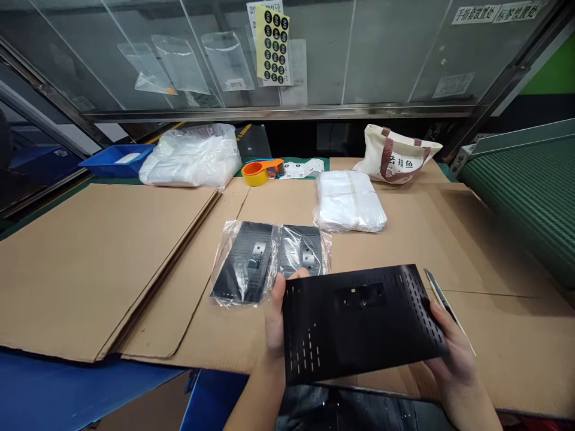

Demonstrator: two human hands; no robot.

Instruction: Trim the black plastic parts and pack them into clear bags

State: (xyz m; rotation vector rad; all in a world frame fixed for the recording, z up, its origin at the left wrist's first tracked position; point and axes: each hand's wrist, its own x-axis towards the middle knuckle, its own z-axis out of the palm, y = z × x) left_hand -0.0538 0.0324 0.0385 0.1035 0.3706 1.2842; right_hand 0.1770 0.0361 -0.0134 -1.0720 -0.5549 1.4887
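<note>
A black panel [354,329] with rows of slots and a small recessed area near its upper edge is held up in front of me, slightly tilted. My left hand [275,320] grips its left edge, thumb at the upper corner. On the opposite edge, my right hand [456,353] has its thumb against the front, its other fingers partly hidden behind. Beyond the panel lie two similar black parts in clear plastic bags, a left bagged panel [240,275] and a right bagged panel [294,245]. A thin knife-like tool [442,296] lies beside my right hand.
Folded cardboard [103,251] is stacked at left. Along the back are a blue tray [114,161], a plastic-wrapped bundle [193,158], an orange tape dispenser [263,170] and a cloth bag [398,152]. A stack of clear bags [350,200] sits mid-table. A green conveyor [530,179] borders the right.
</note>
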